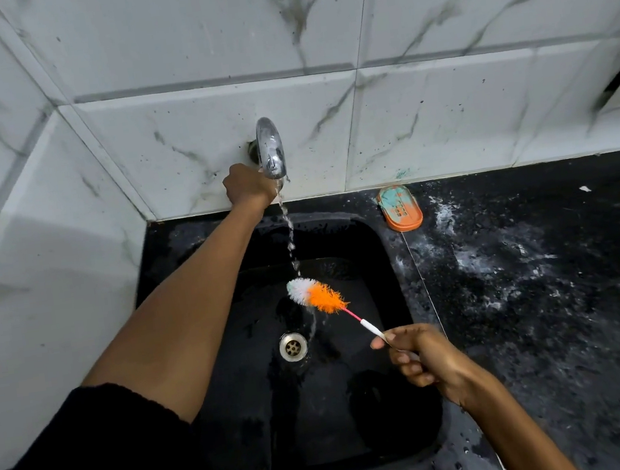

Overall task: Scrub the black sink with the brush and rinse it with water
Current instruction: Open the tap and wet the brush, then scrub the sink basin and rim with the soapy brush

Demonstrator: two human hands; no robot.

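1. Right hand (419, 358): fingers curled round the tail end of the brush (318, 296) handle, thin white-and-red stem sticking out up and to the left of the knuckles.
2. Out past the fingertips: fluffy orange-and-white bristle head, held in the air over the black sink (390, 264), right under the water stream (287, 229).
3. Below that head, nearer the wrist side: metal drain (293, 346) in the wet basin floor.
4. Left hand (248, 187): reached far forward, closed round something at the base of the chrome tap (270, 148), probably the valve. Couldn't see the fingers themselves.
5. Off to the right of the tap hand: orange soap dish (400, 208) on the speckled counter (541, 284), just beside the sink rim.
6. Handling guess: super light, soft floppy bristles, skinny stem likely bendy under pressure, slippery once wet. Better gripped further up the handle for real scrubbing.
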